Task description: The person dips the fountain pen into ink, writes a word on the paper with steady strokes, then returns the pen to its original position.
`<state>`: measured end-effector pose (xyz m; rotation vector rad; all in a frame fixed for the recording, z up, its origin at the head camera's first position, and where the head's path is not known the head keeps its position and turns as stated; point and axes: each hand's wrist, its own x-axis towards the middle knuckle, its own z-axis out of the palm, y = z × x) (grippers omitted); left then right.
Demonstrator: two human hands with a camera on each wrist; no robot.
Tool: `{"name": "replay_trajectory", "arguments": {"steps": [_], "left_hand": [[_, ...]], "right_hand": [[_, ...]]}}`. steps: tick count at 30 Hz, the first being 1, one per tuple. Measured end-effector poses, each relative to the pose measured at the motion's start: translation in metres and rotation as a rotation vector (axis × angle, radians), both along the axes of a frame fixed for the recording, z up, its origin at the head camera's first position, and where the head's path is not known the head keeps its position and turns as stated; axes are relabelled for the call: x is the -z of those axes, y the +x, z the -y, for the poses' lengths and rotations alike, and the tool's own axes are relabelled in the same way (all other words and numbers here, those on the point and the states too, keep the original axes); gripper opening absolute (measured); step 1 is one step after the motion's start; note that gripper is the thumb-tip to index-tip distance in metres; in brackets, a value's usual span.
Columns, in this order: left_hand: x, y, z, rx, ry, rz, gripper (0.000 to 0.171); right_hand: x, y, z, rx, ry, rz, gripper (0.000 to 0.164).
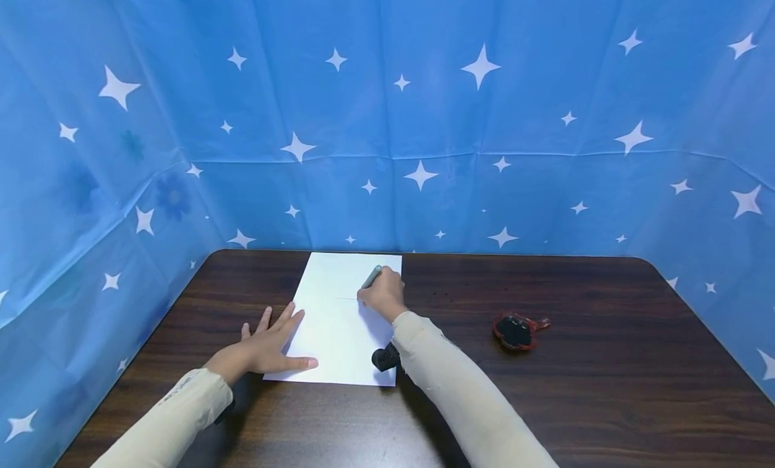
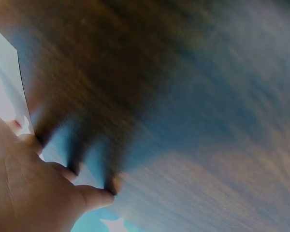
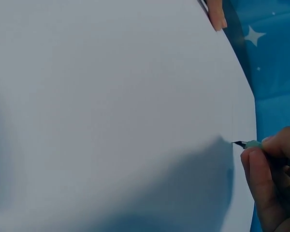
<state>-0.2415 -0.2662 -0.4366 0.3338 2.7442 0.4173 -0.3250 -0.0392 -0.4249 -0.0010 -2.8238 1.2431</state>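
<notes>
A sheet of white paper (image 1: 339, 340) lies on the dark wooden table. My right hand (image 1: 385, 293) pinches a slim grey-green pen (image 1: 372, 276) over the upper right of the sheet. In the right wrist view the pen's dark, pointed tip (image 3: 239, 143) meets the paper. A faint thin line (image 1: 346, 298) runs across the sheet, left of the right hand. My left hand (image 1: 272, 347) rests with fingers spread over the paper's left edge, its thumb on the lower left part and some fingertips beyond the edge on the table.
To the right on the table (image 1: 605, 360) lies a small red-rimmed dish (image 1: 514, 331) with a black inside and a short red handle. Blue curtains (image 1: 387, 118) with white stars stand behind the table and along both sides. A black wrist device (image 1: 385, 358) hangs under the right sleeve.
</notes>
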Motion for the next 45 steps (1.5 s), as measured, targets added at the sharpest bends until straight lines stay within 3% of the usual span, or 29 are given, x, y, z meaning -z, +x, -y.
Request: {"name": "replay_trajectory", "arguments": {"steps": [7,17,24,45], "left_hand": [[0.001,0.002,0.002,-0.006,0.020,0.015,0.111],[0.003,0.001,0.003,-0.005,0.027,0.013,0.112],[0.002,0.000,0.003,-0.004,0.029,0.012,0.112],[0.000,0.001,0.000,-0.001,0.041,0.017,0.111]], "right_hand": [[-0.001,0.002,-0.006,0.018,-0.002,0.035,0.016],[-0.003,0.003,-0.011,0.041,-0.001,0.083,0.034],[-0.004,0.000,-0.017,0.029,0.031,0.045,0.021],[-0.004,0.000,-0.020,0.001,0.040,0.010,0.014]]}}
